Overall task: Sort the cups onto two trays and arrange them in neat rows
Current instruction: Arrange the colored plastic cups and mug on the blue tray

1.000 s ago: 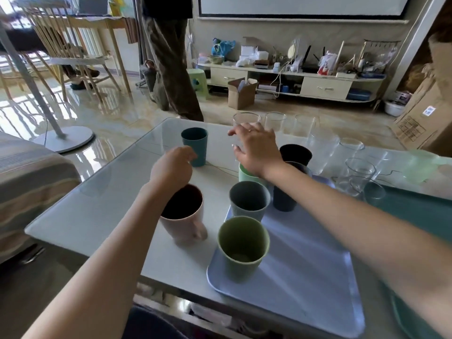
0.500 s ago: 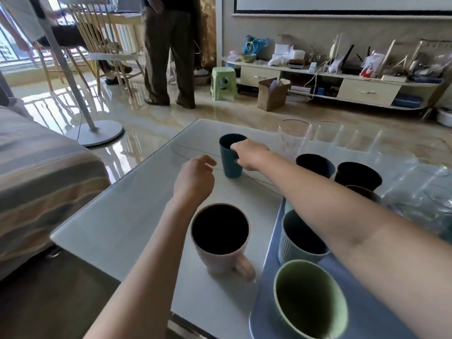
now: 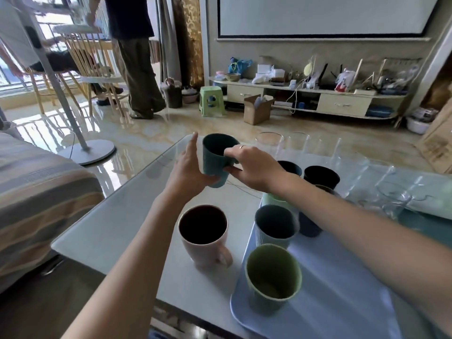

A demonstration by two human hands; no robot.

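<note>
cup colours on the white desk [image 3: 127,216]

a dark teal ribbed cup [image 3: 215,159], a pale pink mug [image 3: 204,238] dark inside, an olive-green cup [image 3: 272,277], a grey-blue ribbed cup [image 3: 274,226], a navy cup [image 3: 309,226], a mint cup [image 3: 270,200] and two black cups [image 3: 321,174]; lavender-blue tray [image 3: 342,289], teal tray [image 3: 425,228], clear glasses [image 3: 269,140], brown-and-grey striped sofa [image 3: 36,192].

teal ribbed cup [image 3: 215,159] | upright, raised off table | pink mug [image 3: 204,237] beside lilac tray [image 3: 342,297] holding cups
</note>
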